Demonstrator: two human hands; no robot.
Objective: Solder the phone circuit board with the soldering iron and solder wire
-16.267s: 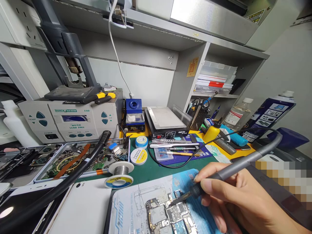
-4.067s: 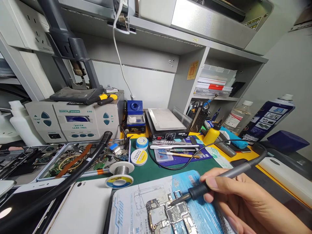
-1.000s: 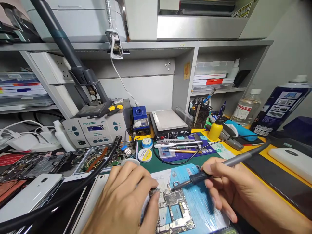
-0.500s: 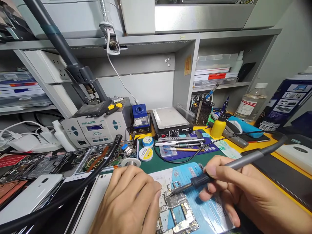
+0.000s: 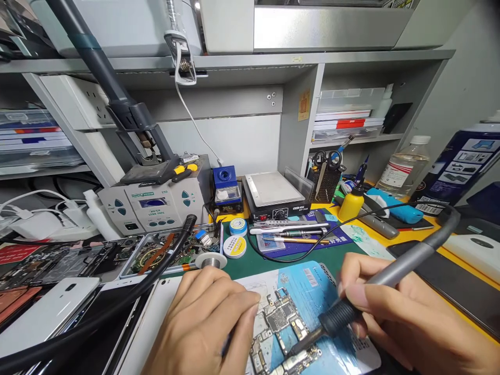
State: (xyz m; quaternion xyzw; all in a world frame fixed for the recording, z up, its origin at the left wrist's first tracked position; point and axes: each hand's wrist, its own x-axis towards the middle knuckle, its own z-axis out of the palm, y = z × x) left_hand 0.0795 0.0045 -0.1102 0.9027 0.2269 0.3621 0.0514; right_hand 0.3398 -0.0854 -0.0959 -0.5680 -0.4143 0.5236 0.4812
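My right hand (image 5: pixel 385 307) is closed around the grip of a soldering iron (image 5: pixel 338 315). Its dark tip slants down over the lower part of a phone circuit board (image 5: pixel 279 316); whether it touches there I cannot tell. The board lies on a blue and white sheet (image 5: pixel 312 284). Along the board's left side, my left hand (image 5: pixel 207 323) is closed with its fingers curled. A dark sliver shows under its thumb, but what it holds is hidden. Just beyond its knuckles stands a spool of solder wire (image 5: pixel 211 261), partly covered by the hand.
A black hose (image 5: pixel 156 276) crosses the left side over several phones. Behind are a tray of parts (image 5: pixel 156 255), two small round tins (image 5: pixel 236 247), a hot plate (image 5: pixel 275 190) and a rework station (image 5: pixel 154 205). A yellow bottle (image 5: pixel 350 206) stands right; the iron's cable (image 5: pixel 375 211) arcs across.
My right hand has moved the iron's tip from the chip area at the board's upper part down to its lower part. My left hand has stayed nearly in place.
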